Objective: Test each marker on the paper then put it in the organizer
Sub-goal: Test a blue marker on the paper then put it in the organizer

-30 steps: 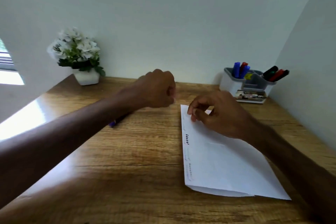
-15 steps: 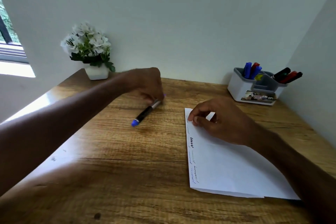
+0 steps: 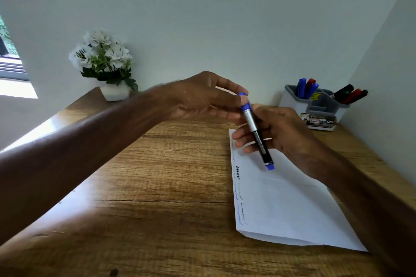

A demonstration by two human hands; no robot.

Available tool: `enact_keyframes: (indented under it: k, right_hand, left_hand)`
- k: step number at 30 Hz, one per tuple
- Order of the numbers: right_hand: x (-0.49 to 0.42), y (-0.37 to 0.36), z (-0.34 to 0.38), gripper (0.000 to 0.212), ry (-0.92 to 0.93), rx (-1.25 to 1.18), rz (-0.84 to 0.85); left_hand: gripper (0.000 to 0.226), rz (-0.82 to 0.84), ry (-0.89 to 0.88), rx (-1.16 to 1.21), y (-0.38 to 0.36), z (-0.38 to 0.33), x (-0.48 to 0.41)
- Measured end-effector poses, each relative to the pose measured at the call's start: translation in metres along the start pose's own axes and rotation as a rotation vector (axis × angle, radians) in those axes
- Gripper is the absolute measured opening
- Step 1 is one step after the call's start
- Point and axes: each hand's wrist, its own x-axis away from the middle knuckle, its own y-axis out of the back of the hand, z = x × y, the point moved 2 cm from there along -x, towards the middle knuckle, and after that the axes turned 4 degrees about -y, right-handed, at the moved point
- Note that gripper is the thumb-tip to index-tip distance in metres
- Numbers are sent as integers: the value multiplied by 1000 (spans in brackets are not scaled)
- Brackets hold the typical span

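Marker (image 3: 256,134), blue-capped: was held tilted above the paper (image 3: 283,207), cap end pinched by left hand (image 3: 202,99). Right hand (image 3: 284,134): fingers lay behind the barrel; grip could not be told. Organizer (image 3: 290,100): stood at the tabletop's (image 3: 157,186) far right corner.

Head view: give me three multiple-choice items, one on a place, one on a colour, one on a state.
1. The organizer stands: A beside the flower pot; B at the far right corner of the desk; C on the paper.
2. The cap of the held marker is: A red; B blue; C green.
3. That marker is: A capped; B uncapped; C in the organizer.
B, it sits by the right wall; B, the left hand pinches a blue cap; A, the cap is seated on the barrel.
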Motion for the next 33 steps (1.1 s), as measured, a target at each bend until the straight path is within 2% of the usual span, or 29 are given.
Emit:
enact_keyframes:
  k: [3, 6, 11, 19, 33]
  right_hand:
    - [-3, 5, 0, 41, -12, 1, -15]
    - [-4, 14, 1, 30, 74, 82, -42]
    - [-7, 23, 1, 14, 222, 311, -44]
    - [-7, 18, -3, 15, 360, 571, -151]
    - [-11, 17, -10, 19, 465, 731, -237]
  left_hand:
    - [28, -19, -101, -143, -3, 0, 1]
    - [27, -45, -201, -371, -5, 0, 1]
    - [23, -58, -224, -336, -1, -1, 0]
    - [23, -45, -245, -312, -11, 5, -2]
    - [21, -33, -281, -321, -11, 6, -1]
